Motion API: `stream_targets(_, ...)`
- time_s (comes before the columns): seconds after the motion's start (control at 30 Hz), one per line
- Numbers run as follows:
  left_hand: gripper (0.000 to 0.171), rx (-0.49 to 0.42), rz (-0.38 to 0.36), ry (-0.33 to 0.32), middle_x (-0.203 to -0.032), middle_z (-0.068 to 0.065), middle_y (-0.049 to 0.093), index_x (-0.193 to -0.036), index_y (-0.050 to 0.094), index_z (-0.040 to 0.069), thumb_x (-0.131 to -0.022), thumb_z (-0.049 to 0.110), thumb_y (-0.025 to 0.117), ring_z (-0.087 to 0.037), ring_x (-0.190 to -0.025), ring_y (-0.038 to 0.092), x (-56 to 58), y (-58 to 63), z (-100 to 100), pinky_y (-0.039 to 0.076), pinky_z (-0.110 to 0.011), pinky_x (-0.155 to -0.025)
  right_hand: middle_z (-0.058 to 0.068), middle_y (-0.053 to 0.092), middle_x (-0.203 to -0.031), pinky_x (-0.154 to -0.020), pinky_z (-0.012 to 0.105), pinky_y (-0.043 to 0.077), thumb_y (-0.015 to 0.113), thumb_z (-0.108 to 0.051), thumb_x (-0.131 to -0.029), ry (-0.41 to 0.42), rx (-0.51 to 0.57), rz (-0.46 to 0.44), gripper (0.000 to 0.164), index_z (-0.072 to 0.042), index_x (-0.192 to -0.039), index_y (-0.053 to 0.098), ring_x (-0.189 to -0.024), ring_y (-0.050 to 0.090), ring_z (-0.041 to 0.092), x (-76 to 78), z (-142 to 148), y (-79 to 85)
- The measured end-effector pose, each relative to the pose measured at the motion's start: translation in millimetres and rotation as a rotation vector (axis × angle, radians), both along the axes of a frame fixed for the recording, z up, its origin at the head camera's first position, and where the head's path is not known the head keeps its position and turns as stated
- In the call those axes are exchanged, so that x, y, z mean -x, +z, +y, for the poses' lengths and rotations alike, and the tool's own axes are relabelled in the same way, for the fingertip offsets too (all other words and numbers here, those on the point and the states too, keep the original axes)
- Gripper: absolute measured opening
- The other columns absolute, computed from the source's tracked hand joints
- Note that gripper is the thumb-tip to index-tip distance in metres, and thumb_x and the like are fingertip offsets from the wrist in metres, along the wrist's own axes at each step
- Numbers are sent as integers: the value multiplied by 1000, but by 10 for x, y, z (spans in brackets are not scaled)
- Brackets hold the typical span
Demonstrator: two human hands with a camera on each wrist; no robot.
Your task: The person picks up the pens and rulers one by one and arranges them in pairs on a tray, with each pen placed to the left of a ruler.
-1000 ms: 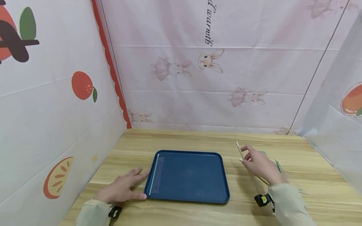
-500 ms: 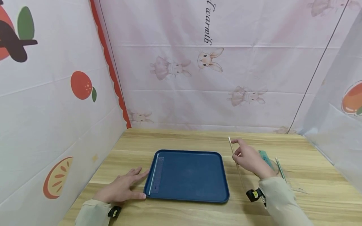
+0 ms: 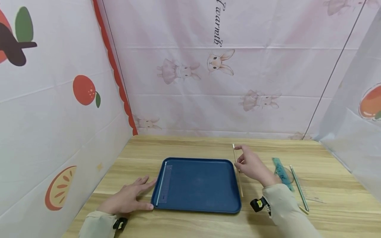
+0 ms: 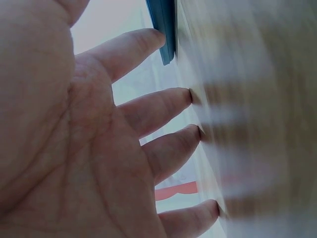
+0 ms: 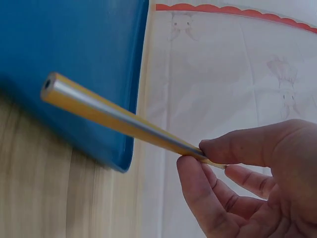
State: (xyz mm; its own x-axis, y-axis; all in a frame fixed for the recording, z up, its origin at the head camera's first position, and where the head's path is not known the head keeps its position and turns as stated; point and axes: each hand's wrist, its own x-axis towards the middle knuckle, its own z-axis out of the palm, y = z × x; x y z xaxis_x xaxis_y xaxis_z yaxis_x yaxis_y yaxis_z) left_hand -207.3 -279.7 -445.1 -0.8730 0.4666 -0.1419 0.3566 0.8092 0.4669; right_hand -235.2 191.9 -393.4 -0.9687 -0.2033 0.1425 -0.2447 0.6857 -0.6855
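A yellow pencil (image 5: 119, 119) is pinched between the thumb and fingers of my right hand (image 3: 250, 166), just off the right rim of the blue tray (image 3: 202, 185). In the right wrist view its blunt, unsharpened end points toward the camera. My left hand (image 3: 131, 197) lies spread at the tray's left side, thumb and a fingertip against the rim, other fingertips on the table in the left wrist view. Inside the tray, along its left edge, lie a pale pencil (image 3: 161, 185) and a clear ruler (image 3: 166, 183).
Right of the tray lie a teal ruler (image 3: 282, 173), a round clear piece beside it, a green pencil (image 3: 299, 187), a faint transparent ruler or set square (image 3: 315, 199) and a short visible yellow end (image 3: 303, 210) by the sleeve. Printed cloth walls surround the table.
My right hand has carried the yellow pencil leftward from the rulers and pencils to the tray's right edge, uncovering the teal ruler. The left hand has stayed put.
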Motion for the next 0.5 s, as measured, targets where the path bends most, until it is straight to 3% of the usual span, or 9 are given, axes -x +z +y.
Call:
stream_targets(0.17, 100, -4, -10, 2, -174, -30, 27, -168, 39, 22, -87, 59, 84, -62, -159, 21, -6, 1, 15, 20, -92, -111, 16, 68, -95, -67, 35, 63, 66, 2, -101, 11, 28, -32, 58, 3, -154, 42, -75, 70, 26, 25, -91, -29)
stream_targets(0.5, 100, 3, 1, 9, -174, -29, 27, -168, 40, 23, -86, 61, 83, -61, -159, 20, -18, 6, 19, 17, -94, -109, 15, 69, -94, -71, 35, 66, 68, 1, -99, 24, 99, -85, 58, 2, -152, 43, -73, 70, 17, 88, -354, -35)
